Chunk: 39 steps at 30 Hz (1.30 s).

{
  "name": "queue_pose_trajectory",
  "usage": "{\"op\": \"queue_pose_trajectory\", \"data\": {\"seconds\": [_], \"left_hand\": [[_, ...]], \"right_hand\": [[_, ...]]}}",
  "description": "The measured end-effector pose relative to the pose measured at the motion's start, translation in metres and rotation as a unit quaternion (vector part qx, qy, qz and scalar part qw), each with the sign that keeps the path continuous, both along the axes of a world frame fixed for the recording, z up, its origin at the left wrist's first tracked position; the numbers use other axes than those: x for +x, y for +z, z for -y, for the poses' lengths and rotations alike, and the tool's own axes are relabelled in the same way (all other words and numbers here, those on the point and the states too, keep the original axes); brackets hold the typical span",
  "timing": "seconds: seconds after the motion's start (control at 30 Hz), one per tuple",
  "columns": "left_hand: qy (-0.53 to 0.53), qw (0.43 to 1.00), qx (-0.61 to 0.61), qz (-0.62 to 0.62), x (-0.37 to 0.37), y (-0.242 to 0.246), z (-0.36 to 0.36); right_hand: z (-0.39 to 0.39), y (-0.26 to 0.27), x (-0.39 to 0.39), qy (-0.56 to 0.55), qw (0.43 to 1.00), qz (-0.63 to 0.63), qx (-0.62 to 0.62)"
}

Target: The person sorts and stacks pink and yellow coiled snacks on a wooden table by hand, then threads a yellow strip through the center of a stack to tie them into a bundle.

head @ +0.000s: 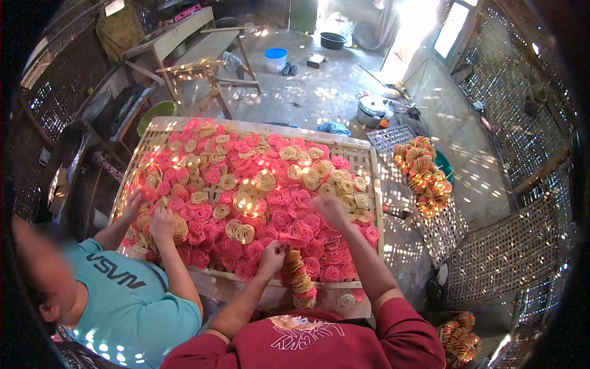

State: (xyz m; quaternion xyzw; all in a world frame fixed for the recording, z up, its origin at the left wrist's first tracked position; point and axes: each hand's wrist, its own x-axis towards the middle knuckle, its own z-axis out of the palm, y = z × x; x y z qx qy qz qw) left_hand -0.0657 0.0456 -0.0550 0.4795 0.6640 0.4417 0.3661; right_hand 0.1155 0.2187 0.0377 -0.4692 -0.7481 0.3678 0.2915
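Pink and cream coiled, noodle-like crackers (279,217) cover a woven bamboo rack (368,161) with a wooden frame in front of me. My left hand (273,258), near the rack's front edge, pinches the upper end of a strung stack of crackers (298,276). That stack hangs over the edge towards my body, mostly cream with some pink and red. My right hand (331,210) is raised over the right half of the rack, fingers curled. Whether it holds a thread or anything else is too blurred to tell.
At my left a co-worker's hands (163,223) handle crackers on the same rack. Bundled crackers (421,175) lie on woven panels to the right; another bundle (460,339) sits low right. Beyond are a lidded metal pot (372,110), a blue-lidded bucket (275,60) and wooden trestles (212,83).
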Motion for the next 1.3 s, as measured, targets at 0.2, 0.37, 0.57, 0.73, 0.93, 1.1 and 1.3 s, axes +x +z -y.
{"op": "queue_pose_trajectory", "data": {"seconds": [0.2, 0.37, 0.57, 0.73, 0.93, 1.1, 1.3], "left_hand": [[-0.053, 0.998, -0.026, 0.031, 0.006, 0.013, 0.002], [-0.06, 0.997, 0.012, 0.05, 0.006, 0.004, 0.003], [-0.11, 0.99, -0.082, 0.043, 0.023, 0.049, -0.012], [-0.143, 0.985, -0.086, 0.038, 0.032, 0.059, -0.017], [-0.17, 0.973, -0.114, 0.103, 0.036, 0.045, -0.023], [-0.153, 0.978, -0.084, 0.111, 0.036, 0.047, -0.017], [-0.153, 0.979, -0.072, 0.116, 0.033, 0.047, -0.011]], "right_hand": [[-0.109, -0.044, 0.047, -0.274, 0.913, 0.303, 0.005], [-0.08, -0.057, 0.027, -0.095, 0.922, 0.373, -0.029], [0.024, -0.036, 0.04, -0.017, 0.928, 0.368, 0.058], [0.049, -0.05, 0.063, -0.099, 0.994, -0.037, -0.022], [0.052, -0.03, 0.082, -0.059, 0.962, -0.185, -0.193], [0.062, -0.017, 0.084, -0.024, 0.972, -0.154, -0.178], [0.068, -0.009, 0.086, 0.006, 0.961, -0.183, -0.209]]}}
